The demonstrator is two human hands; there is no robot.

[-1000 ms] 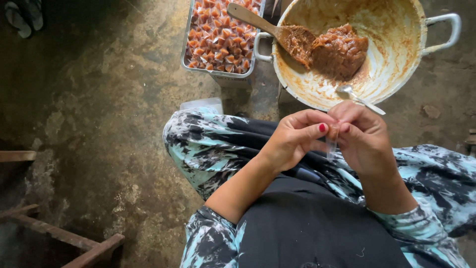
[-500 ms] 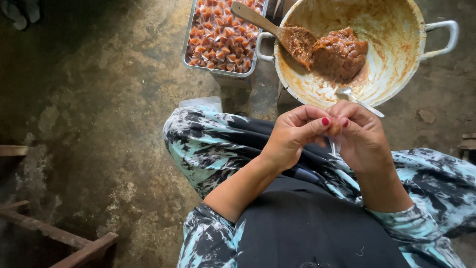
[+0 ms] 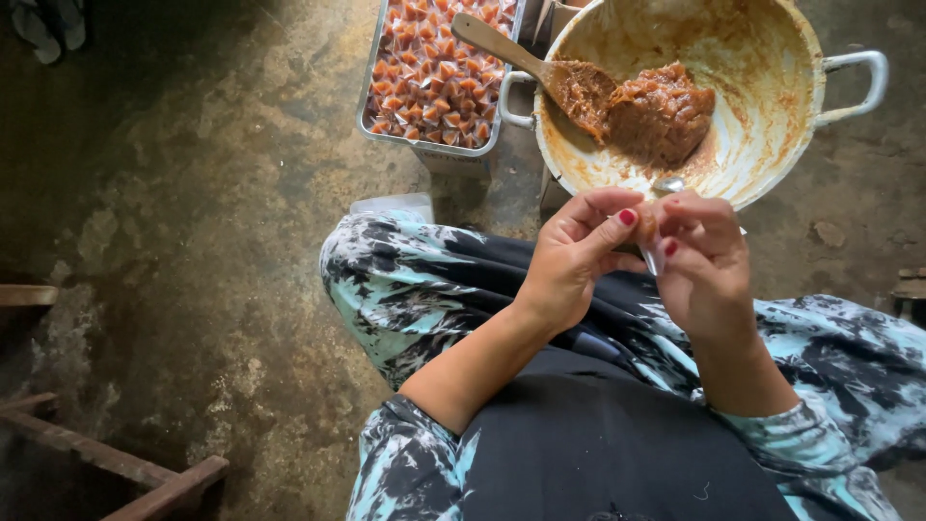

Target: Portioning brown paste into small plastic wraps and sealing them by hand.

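My left hand (image 3: pixel 577 259) and my right hand (image 3: pixel 706 262) meet above my lap, fingertips pinched together on a small clear plastic wrapper (image 3: pixel 654 253) with a bit of brown paste in it. Just beyond the hands stands a big cream pan (image 3: pixel 772 116) smeared with paste, holding a lump of brown paste (image 3: pixel 661 114) and a wooden spatula (image 3: pixel 521 60). A metal spoon (image 3: pixel 667 183) rests at the pan's near rim.
A metal tray (image 3: pixel 436 72) full of small wrapped orange-brown sweets stands left of the pan on the stained concrete floor (image 3: pixel 193 241). A stack of clear wrappers (image 3: pixel 394 205) lies by my knee. Wooden slats (image 3: pixel 116 468) sit at lower left.
Both hands have stayed together on the wrapper, fingers shifting slightly as they work it. The view has tilted a little; the pan and tray have not moved.
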